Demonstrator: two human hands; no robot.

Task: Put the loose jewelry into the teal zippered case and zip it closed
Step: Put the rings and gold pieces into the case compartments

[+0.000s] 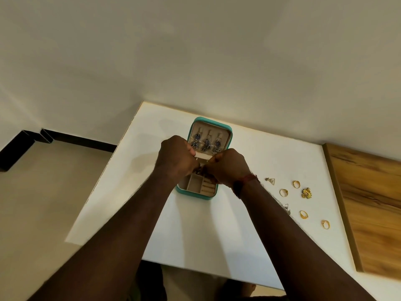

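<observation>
Both my hands are curled nearly closed over the open teal case [205,193], left hand [176,158] and right hand [227,166] pinching something small between them that I cannot make out; the case runs lengthways toward the table's [195,235] far edge. Loose gold rings [303,214] lie toward the right edge, nearer my right hand; dangling earrings [207,144] hang in the lid.

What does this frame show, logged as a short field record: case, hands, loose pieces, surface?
case: teal zippered case open, lid raised, three dangling earrings hung inside
hands: left hand and right hand meet over the tray, working something small; item unclear
loose pieces: four gold rings, flower-shaped piece, triangle earring, right of the case
surface: white table
</observation>
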